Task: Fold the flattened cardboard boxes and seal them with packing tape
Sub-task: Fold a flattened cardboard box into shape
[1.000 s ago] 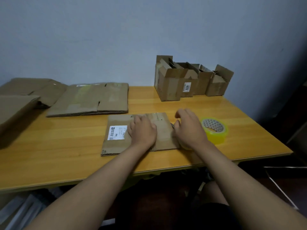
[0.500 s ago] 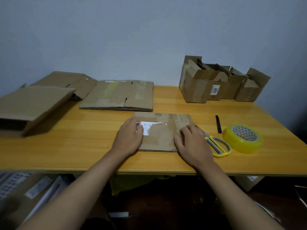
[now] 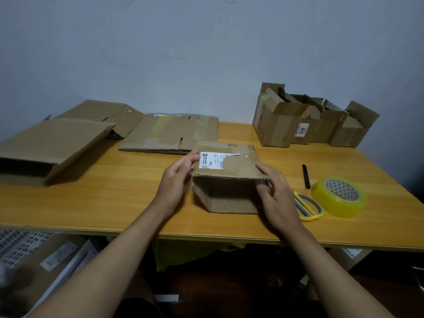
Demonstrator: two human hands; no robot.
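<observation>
Fingers of left hand [image 3: 174,180] and right hand [image 3: 274,191] curl around opposite sides of small box [image 3: 226,180], partly opened, near table [image 3: 114,191] centre; tape roll [image 3: 339,196] right, scissors [image 3: 307,206] between.

looks to me like a makeshift packing corner in a plain room: wooden table [image 3: 114,203] against a bare wall [image 3: 206,53], flattened cartons [image 3: 169,134], assembled boxes [image 3: 286,127], tape roll [image 3: 339,198], scissors [image 3: 307,206].

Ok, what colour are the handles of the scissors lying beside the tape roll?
Yellow with grey inner lining, on the scissors, seen in the head view.
</observation>
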